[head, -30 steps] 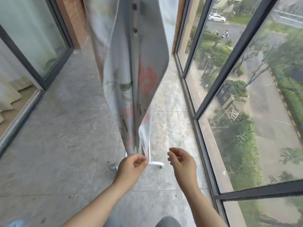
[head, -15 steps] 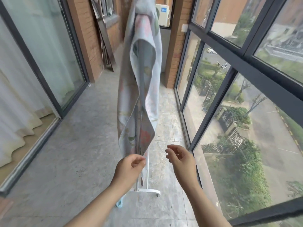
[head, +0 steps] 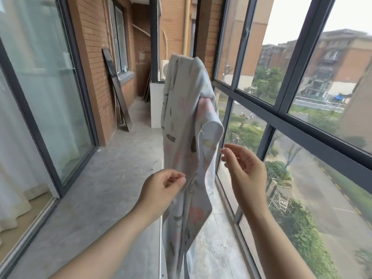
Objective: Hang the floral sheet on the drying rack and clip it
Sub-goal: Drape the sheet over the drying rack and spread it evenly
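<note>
The floral sheet (head: 185, 117) was a pale grey-blue cloth printed with pink blooms and dark green-grey leaves. It hung in a long, narrow drape on the balcony, bunched and folded at its top, with one fold turned outward on the window side to show a yellow mark on the lining. Its lower end fell past the bottom of the view. A thin white upright of the drying rack (head: 160, 248) showed just beside the cloth's left edge; the bar carrying the sheet was covered by it.

The left hand (head: 163, 188) was at the sheet's left edge, about midway down the drape, pinching the hem between thumb and forefinger, the other fingers curled in. The right hand (head: 245, 168) was raised on the window side, fingers loosely bent and spread, holding nothing. Its fingertips (head: 223, 152) lay just beside the outward fold; contact could not be confirmed. The sheet hung between the two hands, above the grey floor (head: 110, 178) and near the dark window frame (head: 302, 131).
</note>
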`<state>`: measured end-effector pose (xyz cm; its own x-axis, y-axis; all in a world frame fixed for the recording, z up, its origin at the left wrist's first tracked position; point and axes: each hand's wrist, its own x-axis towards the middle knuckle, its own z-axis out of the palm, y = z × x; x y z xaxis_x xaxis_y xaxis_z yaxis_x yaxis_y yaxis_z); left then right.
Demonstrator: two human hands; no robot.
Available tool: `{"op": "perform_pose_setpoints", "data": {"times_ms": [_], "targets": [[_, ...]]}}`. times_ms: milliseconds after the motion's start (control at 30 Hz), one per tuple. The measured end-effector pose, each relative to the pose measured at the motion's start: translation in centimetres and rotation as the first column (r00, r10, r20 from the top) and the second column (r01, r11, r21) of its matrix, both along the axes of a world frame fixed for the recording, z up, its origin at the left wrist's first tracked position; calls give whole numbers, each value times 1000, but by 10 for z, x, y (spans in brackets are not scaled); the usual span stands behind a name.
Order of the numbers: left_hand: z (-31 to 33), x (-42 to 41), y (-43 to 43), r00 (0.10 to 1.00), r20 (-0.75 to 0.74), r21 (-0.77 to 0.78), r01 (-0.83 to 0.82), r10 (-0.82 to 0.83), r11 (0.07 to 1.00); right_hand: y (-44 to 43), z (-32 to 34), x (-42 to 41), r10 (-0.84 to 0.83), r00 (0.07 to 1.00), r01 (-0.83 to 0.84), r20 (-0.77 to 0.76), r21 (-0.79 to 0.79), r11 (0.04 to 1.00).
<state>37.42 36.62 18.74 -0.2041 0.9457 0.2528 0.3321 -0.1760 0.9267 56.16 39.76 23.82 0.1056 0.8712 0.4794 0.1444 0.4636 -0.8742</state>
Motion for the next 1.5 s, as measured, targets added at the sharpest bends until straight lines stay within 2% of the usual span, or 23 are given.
{"op": "perform_pose_setpoints", "data": {"times_ms": [167,333,600,667,800,900,1033,1133,1200,1333,1500], "targets": [[43,-38,32,996,-38,82,89,-86,993,-2,35,-33,-143,989,145,-20,106,984],[85,-51,70,986,-78,208,160,-146,965,8,56,-48,-408,901,386,147,157,909],[126,-52,127,962,-172,393,264,-212,881,49,67,-64,-449,875,419,183,180,890],[137,-52,138,948,-245,493,304,-205,815,52,69,-64,-474,864,440,171,205,874],[170,-49,162,878,-468,711,441,-99,547,45,73,-68,-508,840,466,192,225,856],[190,-43,191,816,-576,721,532,-43,444,43,76,-78,-581,786,535,210,240,810],[201,-45,225,763,-620,670,637,-184,382,41,73,-98,-706,669,650,233,279,707],[202,-46,241,748,-612,671,663,-257,330,37,73,-116,-793,560,738,238,292,609],[200,-44,248,741,-598,675,671,-306,306,35,74,-124,-825,524,779,214,272,565],[197,-43,257,728,-596,656,684,-337,318,21,84,-129,-890,386,853,243,273,444],[196,-48,253,703,-631,608,711,-328,353,4,104,-131,-889,348,864,297,266,427]]}}
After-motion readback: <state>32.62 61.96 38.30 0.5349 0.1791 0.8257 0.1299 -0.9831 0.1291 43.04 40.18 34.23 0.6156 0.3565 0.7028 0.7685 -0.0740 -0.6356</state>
